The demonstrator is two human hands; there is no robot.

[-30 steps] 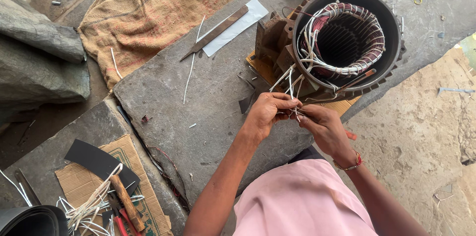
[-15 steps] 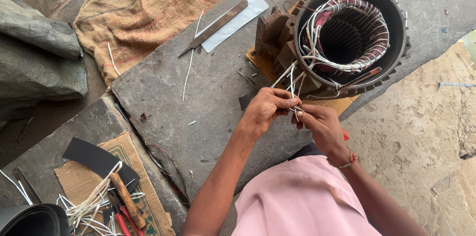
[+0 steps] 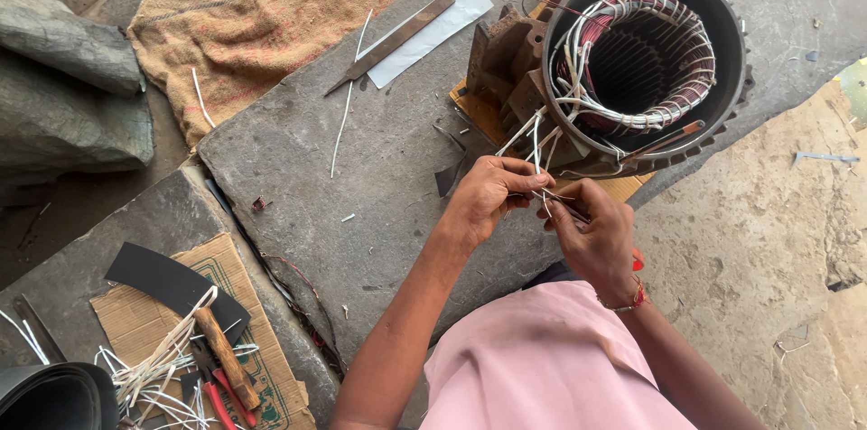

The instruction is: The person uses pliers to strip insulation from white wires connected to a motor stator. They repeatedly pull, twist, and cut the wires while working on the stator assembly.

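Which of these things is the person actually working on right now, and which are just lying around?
In use:
left hand and right hand, pinching thin white sleeved wire leads
round dark metal motor housing with copper windings, from which the leads come

Lying about:
tan burlap sack
long flat metal blade on a white paper strip
wooden-handled hammer
red-handled pliers

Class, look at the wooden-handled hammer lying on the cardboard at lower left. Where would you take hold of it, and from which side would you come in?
Grip the hammer by the bare upper part of its wooden handle, coming from above. It lies flat and slanted on the cardboard; its lower end sits among the red-handled pliers and white sleeving strips, so the upper stretch is probably the freest to close fingers around.
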